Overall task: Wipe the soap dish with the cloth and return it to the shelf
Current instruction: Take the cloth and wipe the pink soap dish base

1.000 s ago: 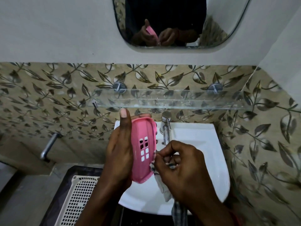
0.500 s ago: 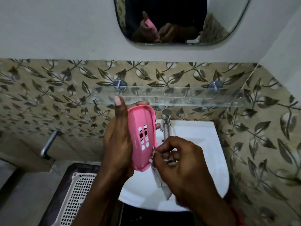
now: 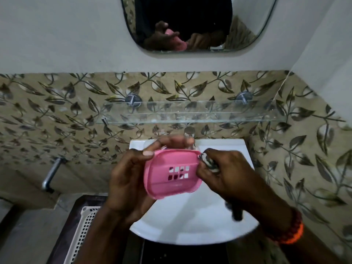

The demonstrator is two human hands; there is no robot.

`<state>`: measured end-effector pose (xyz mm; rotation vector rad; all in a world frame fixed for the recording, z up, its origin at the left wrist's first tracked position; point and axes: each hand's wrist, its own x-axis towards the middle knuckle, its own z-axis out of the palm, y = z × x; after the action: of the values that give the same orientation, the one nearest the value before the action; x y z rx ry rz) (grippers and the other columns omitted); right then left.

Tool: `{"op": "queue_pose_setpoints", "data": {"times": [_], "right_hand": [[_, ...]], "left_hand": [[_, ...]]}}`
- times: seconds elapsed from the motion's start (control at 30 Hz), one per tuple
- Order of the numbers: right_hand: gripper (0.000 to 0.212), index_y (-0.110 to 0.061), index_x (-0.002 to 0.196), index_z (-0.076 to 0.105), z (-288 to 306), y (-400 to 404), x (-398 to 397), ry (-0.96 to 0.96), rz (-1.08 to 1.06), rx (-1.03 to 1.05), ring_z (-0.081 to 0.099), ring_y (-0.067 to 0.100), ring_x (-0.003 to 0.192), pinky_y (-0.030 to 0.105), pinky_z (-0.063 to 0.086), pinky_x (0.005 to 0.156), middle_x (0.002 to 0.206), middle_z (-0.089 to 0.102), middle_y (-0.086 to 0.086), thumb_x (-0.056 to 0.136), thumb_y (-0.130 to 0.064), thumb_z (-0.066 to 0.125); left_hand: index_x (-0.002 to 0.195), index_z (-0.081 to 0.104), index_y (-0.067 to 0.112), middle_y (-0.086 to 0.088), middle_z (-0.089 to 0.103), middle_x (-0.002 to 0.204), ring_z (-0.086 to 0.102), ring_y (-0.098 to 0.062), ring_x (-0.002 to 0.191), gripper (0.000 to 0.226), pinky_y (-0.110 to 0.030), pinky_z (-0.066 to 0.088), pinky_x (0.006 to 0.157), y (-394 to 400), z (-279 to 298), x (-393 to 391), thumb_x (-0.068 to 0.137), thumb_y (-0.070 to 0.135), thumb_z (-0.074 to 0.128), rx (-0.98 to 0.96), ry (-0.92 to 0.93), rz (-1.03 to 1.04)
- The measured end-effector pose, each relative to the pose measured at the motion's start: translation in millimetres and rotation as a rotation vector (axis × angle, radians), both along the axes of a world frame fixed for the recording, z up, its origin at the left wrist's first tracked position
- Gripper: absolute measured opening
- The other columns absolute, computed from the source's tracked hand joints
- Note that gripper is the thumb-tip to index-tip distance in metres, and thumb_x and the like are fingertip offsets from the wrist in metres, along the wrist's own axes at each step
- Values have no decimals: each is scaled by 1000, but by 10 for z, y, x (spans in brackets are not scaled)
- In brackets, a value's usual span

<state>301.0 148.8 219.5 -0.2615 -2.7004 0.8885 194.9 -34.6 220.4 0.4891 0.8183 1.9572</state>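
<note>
A pink soap dish (image 3: 167, 184) with a grid of small drain holes is held over the white sink (image 3: 192, 221). My left hand (image 3: 129, 180) grips it from the left, thumb on its top edge and fingers behind. My right hand (image 3: 226, 178) holds a bunched checked cloth (image 3: 208, 161) against the dish's right end, touching its rim. Most of the cloth is hidden inside the fist; a blurred dark end hangs below the wrist. The glass shelf (image 3: 190, 113) on the tiled wall above the sink is bare.
A chrome tap (image 3: 189, 131) stands at the back of the sink, just behind my fingers. A mirror (image 3: 190, 25) hangs above and reflects the hands. A white perforated basket (image 3: 83, 229) sits low left, and a metal pipe (image 3: 51, 173) juts from the left wall.
The dish has turned from standing on end to lying lengthwise, its open side towards me. My right hand with the cloth moved up from the dish's lower edge to its right end.
</note>
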Motion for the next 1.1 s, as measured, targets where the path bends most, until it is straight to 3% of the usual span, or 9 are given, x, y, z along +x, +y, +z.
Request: {"op": "queue_pose_setpoints", "data": {"times": [0.07,0.13,0.27,0.4,0.5,0.7,0.77,0.9,1.1], "right_hand": [[22,-26,77,43,83,128,-34,-81,91,192,58,20,68,34,40,61,67,46,-10,90,-43,48],[28,-22,85,51,139,152,-57,-111,160,371,64,33,81,38,45,64,82,60,0,91,-47,39],[47,-18,97,60,218,50,-85,-78,272,553,68,34,73,32,36,55,89,66,4,89,-49,25],[29,-22,111,49,234,-13,-56,47,293,420,67,31,73,40,54,58,92,68,-1,96,-44,36],[20,-17,107,52,205,-38,-56,150,248,311,66,32,71,43,55,59,85,69,2,97,-34,49],[19,-21,87,50,104,-89,-40,223,59,-138,62,3,48,10,39,47,57,63,-9,93,-18,67],[20,-21,85,50,64,-94,-14,222,14,-157,60,0,48,9,38,47,55,58,-14,92,-19,69],[26,-22,78,47,-34,-93,45,129,-82,-133,56,12,52,31,41,51,54,56,-3,94,-23,67],[29,-19,72,46,-199,-269,88,59,-232,-305,51,5,42,11,31,45,47,58,-7,93,-23,66]], "left_hand": [[150,50,4,-28,45,158,47,-47,142,77,-63,35,115,-67,-18,-86,92,52,64,-116,-56,-230],[152,51,14,-27,45,158,35,-58,146,90,-76,22,114,-44,-37,-130,85,73,64,-290,-32,-387],[135,65,15,-26,65,138,62,-56,122,76,-77,44,101,80,-79,-28,93,76,51,-563,146,-390],[120,71,10,-24,72,122,73,-40,95,71,-69,57,85,74,-112,85,98,73,46,-650,291,-276],[112,74,8,-23,76,110,74,-38,89,70,-67,59,83,57,-57,98,97,71,46,-643,304,-228],[120,63,-4,-30,69,111,68,-41,92,71,-81,51,86,49,-4,151,104,61,39,-575,342,-149],[123,65,0,-29,70,113,69,-43,93,68,-80,52,87,39,-3,157,106,62,41,-569,304,-125],[127,67,8,-34,68,122,70,-42,94,64,-71,57,85,30,-30,138,104,63,44,-547,263,-101],[125,73,34,-25,76,111,76,-41,94,49,-62,64,78,49,-98,180,94,64,49,-531,265,46]]}}
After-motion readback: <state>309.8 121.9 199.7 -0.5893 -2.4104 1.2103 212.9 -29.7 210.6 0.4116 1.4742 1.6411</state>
